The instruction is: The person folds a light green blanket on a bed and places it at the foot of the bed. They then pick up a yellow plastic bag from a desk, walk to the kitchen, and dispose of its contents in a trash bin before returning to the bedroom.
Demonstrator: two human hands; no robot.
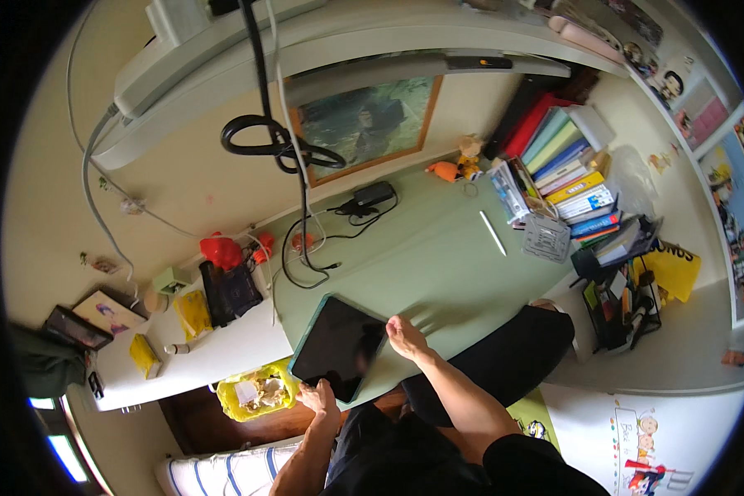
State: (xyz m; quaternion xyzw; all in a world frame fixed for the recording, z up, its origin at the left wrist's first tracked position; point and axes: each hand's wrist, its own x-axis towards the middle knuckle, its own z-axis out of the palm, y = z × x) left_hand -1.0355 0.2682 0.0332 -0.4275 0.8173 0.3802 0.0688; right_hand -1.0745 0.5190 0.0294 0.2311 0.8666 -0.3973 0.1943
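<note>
A tablet [339, 351] with a dark, glossy screen and a teal-edged case is tilted over the near edge of the green desk mat [438, 248]. My left hand [318, 397] grips its lower left edge, thumb on the front side and the other fingers partly hidden. At the tablet's right edge, close to its upper corner, is my right hand [406, 337], with its fingers curled in against that edge. Farther back on the mat lies a white stylus [493, 233], apart from both hands.
A black power adapter [374, 195] with a looped cable lies at the back of the desk. Books and folders [574, 182] stand at the right. Below the desk's left part is a yellow-lined bin [252, 405]. A black chair [504, 355] is beside my right arm. Black cables [264, 136] hang in front.
</note>
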